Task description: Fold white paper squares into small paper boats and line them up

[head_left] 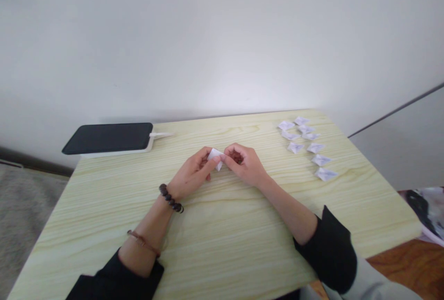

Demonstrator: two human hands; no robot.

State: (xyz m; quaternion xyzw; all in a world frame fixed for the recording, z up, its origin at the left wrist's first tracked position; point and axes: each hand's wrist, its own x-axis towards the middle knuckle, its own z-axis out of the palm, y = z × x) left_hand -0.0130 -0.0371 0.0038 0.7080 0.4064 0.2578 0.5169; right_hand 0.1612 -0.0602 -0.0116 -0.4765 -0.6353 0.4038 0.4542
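Observation:
My left hand point(192, 174) and my right hand point(244, 163) meet at the middle of a pale wooden table point(222, 235). Both pinch a small folded piece of white paper point(216, 156) between their fingertips, the fingers curled round it. Most of the paper is hidden by the fingers. My left wrist wears a dark bead bracelet point(170, 198) and a thin brown cord point(143, 242). Both sleeves are black.
Several small folded white paper pieces point(307, 145) lie in rows at the table's back right. A black phone point(109, 137) rests on a white charger base with a white cable at the back left edge. A white wall stands behind; floor shows at the right.

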